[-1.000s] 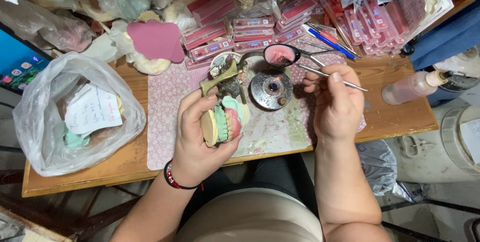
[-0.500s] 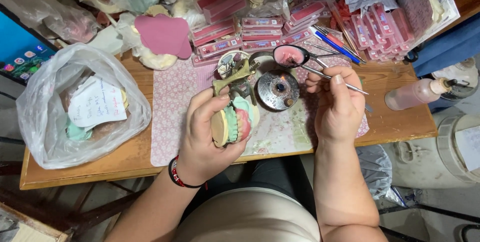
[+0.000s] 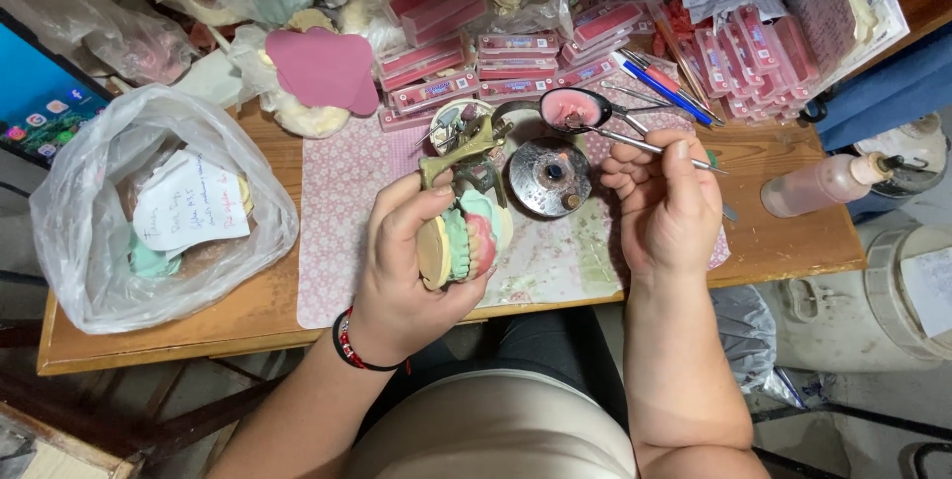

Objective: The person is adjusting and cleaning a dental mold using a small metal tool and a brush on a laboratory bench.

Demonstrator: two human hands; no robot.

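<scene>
Over the lap, left hand [image 3: 412,261] clamped around a dental model [image 3: 458,241] — tan plaster base, green teeth arch, pink gum part — held tilted above the near edge of the counter [image 3: 149,335], brass articulator frame [image 3: 464,150] sticking up past the fingertips. Red-and-black wristband [image 3: 349,345] on that wrist. Compared with half a second ago, same grip, model at nearly the same tilt and spot; no regrasp.

Just right, right hand [image 3: 666,203] closed on a thin metal instrument [image 3: 645,147], pinched between thumb and fingers, handle end poking out right. Tip now reaching into the small pink-filled dish [image 3: 567,107], slightly further in than a second ago; looks like picking up pink material rather than working on the model yet, tip well apart from the teeth.

Between the hands, on the floral mat [image 3: 337,201], a round metal burner-like disc [image 3: 548,177]. Left on the counter, a clear plastic bag [image 3: 89,241] with a paper note [image 3: 193,206] inside. Farther back, stacked pink tooth-card boxes [image 3: 516,67], a pink wax sheet [image 3: 322,67], blue pen [image 3: 666,90]. Far right, a pinkish squeeze bottle [image 3: 818,184] lying on its side. Blue screen [image 3: 35,97] at far left.
</scene>
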